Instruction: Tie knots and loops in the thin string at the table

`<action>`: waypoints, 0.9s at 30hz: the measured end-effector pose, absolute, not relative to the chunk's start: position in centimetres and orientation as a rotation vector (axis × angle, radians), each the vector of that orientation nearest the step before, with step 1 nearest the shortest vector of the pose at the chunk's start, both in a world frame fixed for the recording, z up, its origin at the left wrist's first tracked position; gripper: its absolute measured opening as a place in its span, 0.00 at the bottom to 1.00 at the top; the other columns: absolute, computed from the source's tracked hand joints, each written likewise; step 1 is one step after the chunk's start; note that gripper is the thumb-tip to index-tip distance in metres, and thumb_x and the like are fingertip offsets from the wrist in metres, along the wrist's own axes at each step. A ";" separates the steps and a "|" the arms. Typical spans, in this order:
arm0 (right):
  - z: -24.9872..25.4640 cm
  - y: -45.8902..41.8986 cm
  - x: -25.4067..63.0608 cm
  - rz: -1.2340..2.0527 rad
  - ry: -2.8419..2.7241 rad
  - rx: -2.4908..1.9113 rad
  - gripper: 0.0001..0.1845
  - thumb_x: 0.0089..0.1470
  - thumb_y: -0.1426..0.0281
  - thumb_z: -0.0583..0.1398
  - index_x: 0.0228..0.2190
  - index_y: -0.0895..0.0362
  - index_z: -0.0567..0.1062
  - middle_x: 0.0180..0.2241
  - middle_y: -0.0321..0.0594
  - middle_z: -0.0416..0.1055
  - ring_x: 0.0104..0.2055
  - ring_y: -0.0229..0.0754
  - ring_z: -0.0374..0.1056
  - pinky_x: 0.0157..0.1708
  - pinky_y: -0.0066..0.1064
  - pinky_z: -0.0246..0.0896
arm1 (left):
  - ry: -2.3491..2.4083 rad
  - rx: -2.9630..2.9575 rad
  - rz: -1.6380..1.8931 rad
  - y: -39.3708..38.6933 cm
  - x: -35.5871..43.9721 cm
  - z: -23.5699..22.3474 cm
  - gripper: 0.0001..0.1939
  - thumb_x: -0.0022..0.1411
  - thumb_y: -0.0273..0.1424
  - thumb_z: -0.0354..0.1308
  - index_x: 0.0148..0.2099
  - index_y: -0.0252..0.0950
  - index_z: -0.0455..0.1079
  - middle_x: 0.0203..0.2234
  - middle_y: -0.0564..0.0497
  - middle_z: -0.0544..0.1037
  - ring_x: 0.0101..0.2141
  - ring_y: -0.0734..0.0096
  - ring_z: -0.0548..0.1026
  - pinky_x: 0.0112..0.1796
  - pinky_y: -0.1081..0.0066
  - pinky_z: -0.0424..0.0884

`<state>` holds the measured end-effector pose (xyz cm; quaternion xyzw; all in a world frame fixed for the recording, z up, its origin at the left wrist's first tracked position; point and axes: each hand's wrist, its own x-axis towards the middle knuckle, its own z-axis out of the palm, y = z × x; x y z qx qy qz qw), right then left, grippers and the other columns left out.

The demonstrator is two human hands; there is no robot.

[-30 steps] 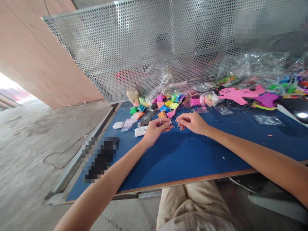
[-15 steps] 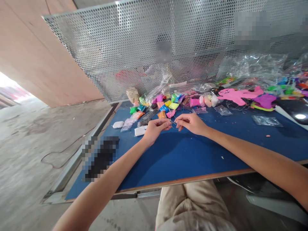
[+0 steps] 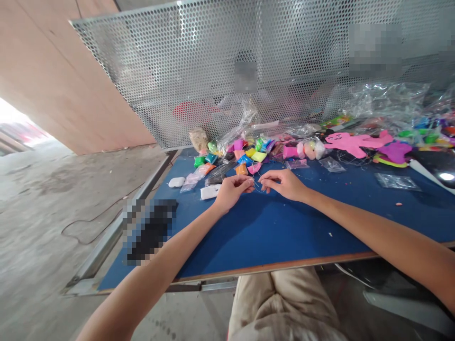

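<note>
Just above the blue tabletop (image 3: 270, 232), my left hand (image 3: 235, 190) pinches a thin, pale wire (image 3: 259, 190) between thumb and fingertips. Close by on its right, my right hand (image 3: 280, 182) is closed in a pinch on the same thin wire, which bends in a small loop between the hands. Whether it is one strand or more is too fine to tell. Behind the fingers lie an orange packet (image 3: 241, 169) and a pink packet (image 3: 254, 168). A white packet (image 3: 210, 191) rests at the left hand's outer side.
A perforated metal panel (image 3: 213, 61) stands along the table's back. Colourful clay-like packets, clear plastic bags (image 3: 387, 102) and a pink figure cutout (image 3: 351, 142) crowd the rear. At left are a white oval case (image 3: 177, 182) and a blurred-out dark object (image 3: 152, 229).
The hands stay close together, pinching. The wire between them has shifted into a rounder loop hanging below the fingertips. The whole view has moved slightly.
</note>
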<state>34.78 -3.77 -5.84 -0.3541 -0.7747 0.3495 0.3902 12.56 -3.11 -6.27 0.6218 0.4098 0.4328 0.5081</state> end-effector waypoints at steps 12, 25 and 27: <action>-4.2 -5.2 34.5 0.325 -1.913 -0.983 0.15 0.56 0.55 0.62 0.38 0.52 0.72 0.38 0.42 0.73 0.35 0.45 0.69 0.39 0.39 0.66 | 1.159 2.299 1.104 -3.4 12.3 -4.9 0.12 0.67 0.38 0.56 0.42 0.39 0.79 0.32 0.50 0.82 0.32 0.67 0.79 0.38 0.69 0.73; -5.2 -4.6 33.8 0.587 -1.967 -0.897 0.16 0.54 0.56 0.66 0.40 0.52 0.79 0.43 0.42 0.76 0.44 0.49 0.72 0.48 0.43 0.66 | 1.069 2.538 1.102 -4.4 12.1 -4.1 0.14 0.70 0.35 0.51 0.48 0.41 0.77 0.43 0.47 0.81 0.43 0.65 0.79 0.46 0.68 0.70; -5.2 -4.6 33.8 0.543 -1.959 -0.863 0.12 0.55 0.58 0.65 0.38 0.51 0.80 0.41 0.41 0.77 0.46 0.49 0.71 0.51 0.44 0.64 | 1.056 2.517 1.107 -4.6 12.2 -3.9 0.13 0.69 0.34 0.52 0.47 0.40 0.77 0.41 0.48 0.82 0.40 0.66 0.79 0.44 0.69 0.70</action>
